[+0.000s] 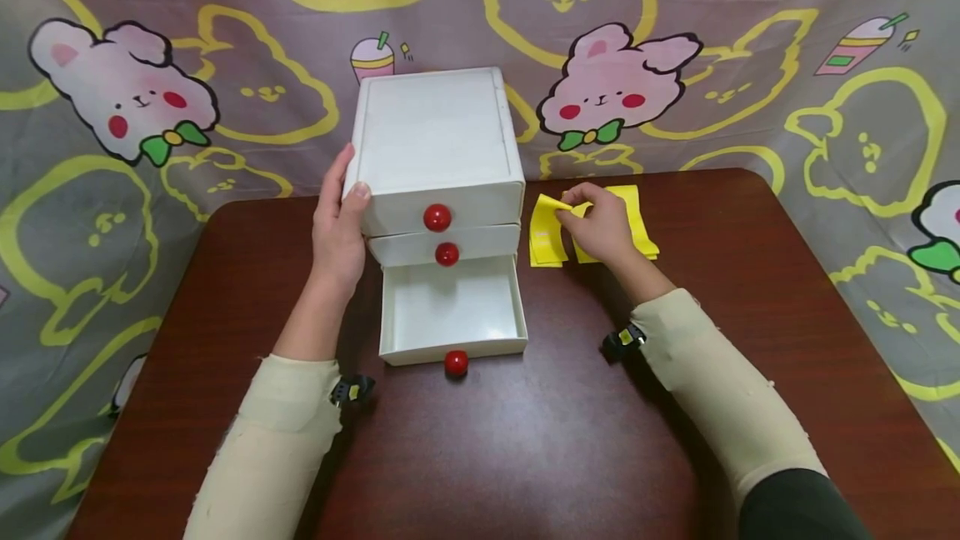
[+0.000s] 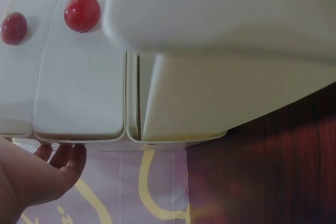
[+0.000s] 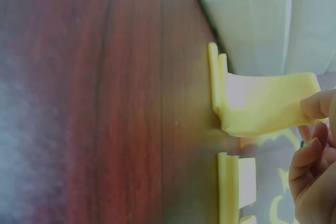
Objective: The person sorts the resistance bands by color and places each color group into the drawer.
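A white drawer cabinet (image 1: 435, 132) with red knobs stands at the back of the table. Its bottom drawer (image 1: 416, 354) is pulled out, with bare floor showing inside. My left hand (image 1: 339, 232) rests against the cabinet's left side, thumb at the top front corner; in the left wrist view its fingertips (image 2: 77, 156) lie along the side edge. To the right of the cabinet, my right hand (image 1: 606, 227) pinches the upper end of a soft yellow folded sheet (image 1: 545, 232). The right wrist view shows that lifted end bending up from the layers below.
More yellow folded pieces (image 1: 633, 211) lie under and beside the right hand. The top drawer's knob (image 1: 437, 217) and the middle one's (image 1: 447, 254) face forward. Behind the brown table (image 1: 480, 457) hangs a patterned curtain (image 1: 450, 15).
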